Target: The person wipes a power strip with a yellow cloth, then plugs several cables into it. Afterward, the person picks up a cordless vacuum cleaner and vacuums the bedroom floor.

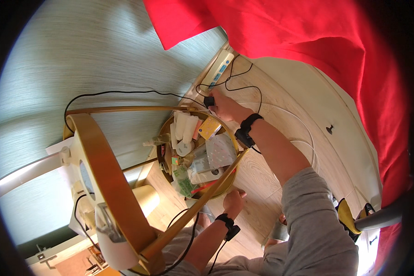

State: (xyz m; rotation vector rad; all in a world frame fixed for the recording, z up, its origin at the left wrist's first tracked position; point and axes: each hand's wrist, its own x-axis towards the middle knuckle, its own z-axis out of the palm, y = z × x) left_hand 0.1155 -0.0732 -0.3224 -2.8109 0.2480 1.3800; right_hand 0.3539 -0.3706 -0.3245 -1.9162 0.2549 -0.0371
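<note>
My right hand [224, 107] grips a black plug or power adapter [209, 101] beside the near end of a white power strip [218, 71] on the floor. A black cord [124, 91] runs from near the plug along the wall. My left hand [233, 201] is low beside the rim of a round gold tray [235, 179], fingers curled in, with nothing seen in it. Wrist straps with small black devices are on both arms. In the tray lie white rolls [186, 127], a yellow box [209, 128], a patterned white pouch [222, 150] and a green-printed plastic packet [184, 181].
The gold side table's upper rim [100, 165] and slanting leg [196, 210] stand close on the left. White cables [296, 119] loop over the wooden floor [251, 169]. Red cloth [296, 31] hangs in front of white drawers [331, 103]. A pale wall [89, 58] borders the left.
</note>
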